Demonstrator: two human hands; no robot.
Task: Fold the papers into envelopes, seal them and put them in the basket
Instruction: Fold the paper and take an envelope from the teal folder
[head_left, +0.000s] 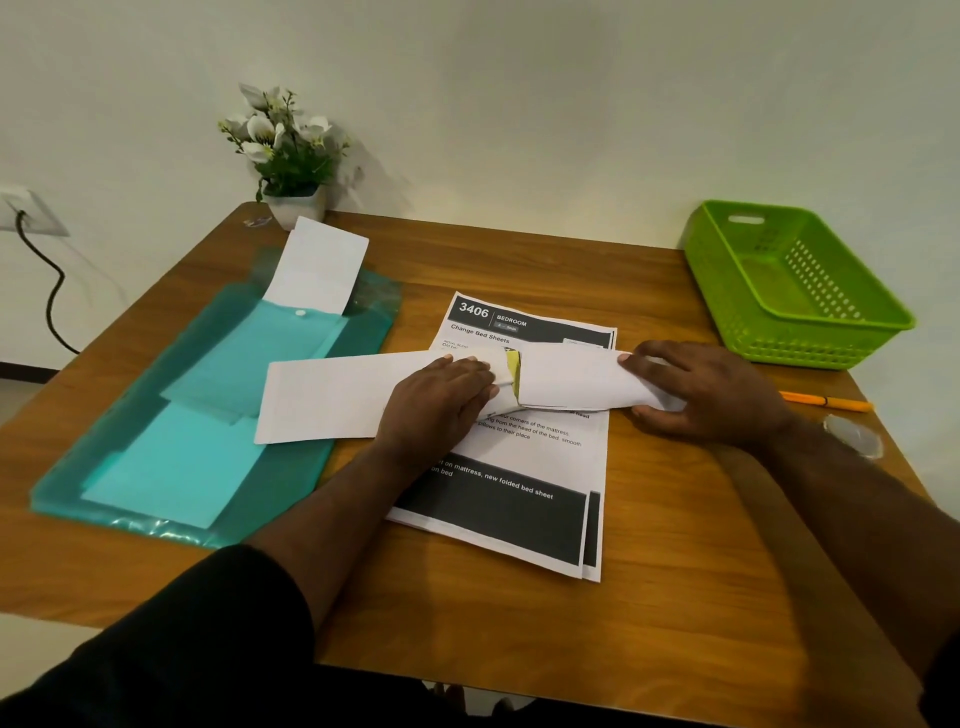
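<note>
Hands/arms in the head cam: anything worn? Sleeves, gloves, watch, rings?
Both hands are bare: no gloves on the left hand or the right hand, and no rings or watch show. Both forearms are uncovered. A dark, plain sleeve covers the left upper arm; a sliver of dark sleeve shows at the frame's right edge. No markings visible.

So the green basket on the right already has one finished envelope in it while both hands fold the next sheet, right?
Not quite. The head view shows the green basket on the right with nothing in it. The rest holds: the left hand presses the folded sheet flat while the right hand curls its end over.
</note>
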